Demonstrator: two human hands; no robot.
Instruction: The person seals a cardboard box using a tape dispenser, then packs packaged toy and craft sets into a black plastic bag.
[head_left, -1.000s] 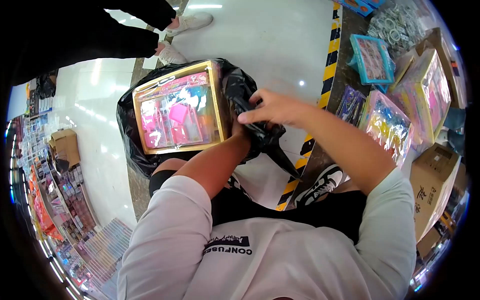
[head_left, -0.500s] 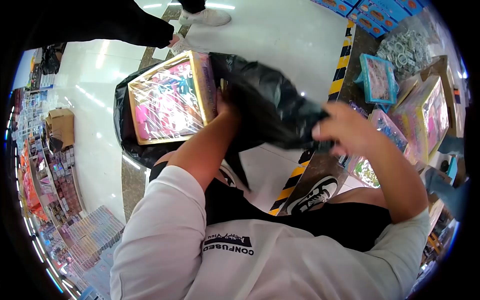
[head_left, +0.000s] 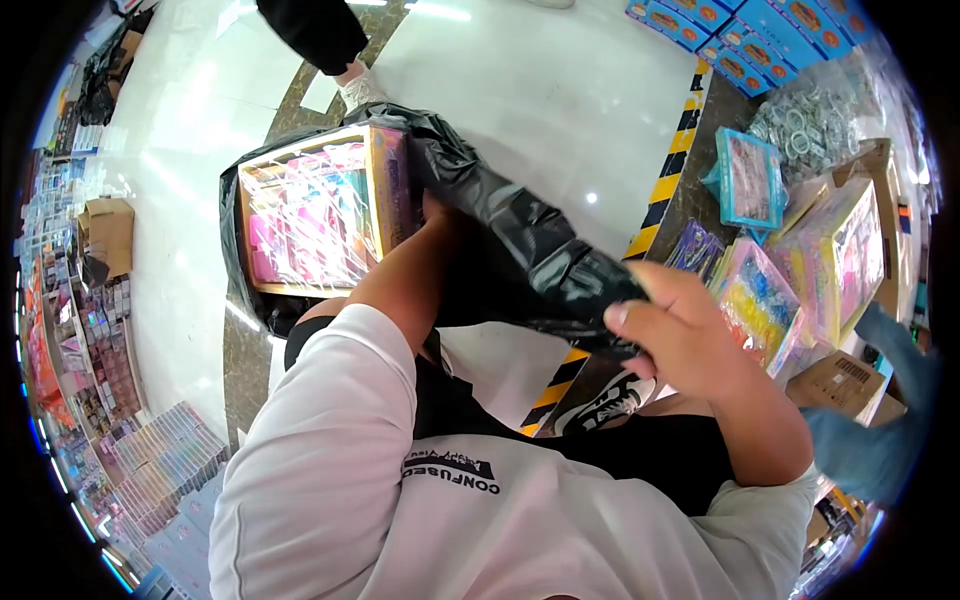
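A black plastic bag stretches across the view, its mouth pulled out toward the right. My right hand is closed on the bag's edge, thumb on top. Partly inside the bag lies a box with a clear wrapped front, its pink and multicoloured contents showing through glare. My left hand reaches into the bag against the right side of this box. Its fingers are hidden there, so I cannot tell whether they grip the box.
Wrapped colourful packages, a blue-framed pack and a clear bag of rings lie at right. Blue boxes are stacked top right. A person's dark trouser leg is beyond the bag. Shelves and a cardboard box stand left.
My right hand has moved down and slightly left, drawing the bag's edge with it. The box now appears a little lower and further left. The other person's legs have shifted.
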